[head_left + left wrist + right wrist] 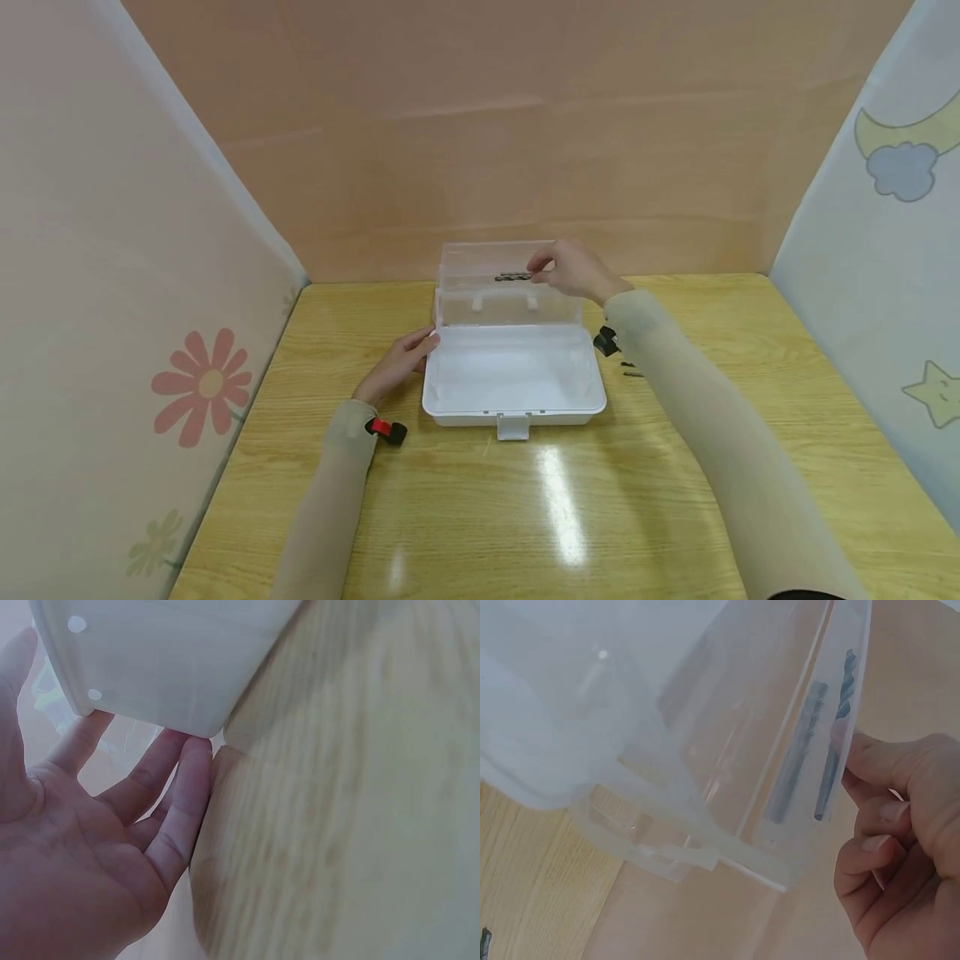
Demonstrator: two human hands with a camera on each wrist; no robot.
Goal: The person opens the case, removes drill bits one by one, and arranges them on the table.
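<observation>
A white plastic box (465,404) lies open on the wooden table, its clear lid (480,262) standing upright at the back. My right hand (542,268) is up at the lid and pinches thin dark drill bits (513,277). In the right wrist view the drill bits (804,746) show through the clear lid (705,735), with the thumb of my right hand (866,776) against them. My left hand (423,342) touches the box's back left corner with straight fingers. In the left wrist view my left hand (127,772) has its fingertips against the box wall (165,667).
A small black part (606,342) and a few loose drill bits (632,372) lie on the table (675,500) right of the box, by my right sleeve. The box's latch (513,427) sticks out at its front. Patterned panels wall in the table on three sides.
</observation>
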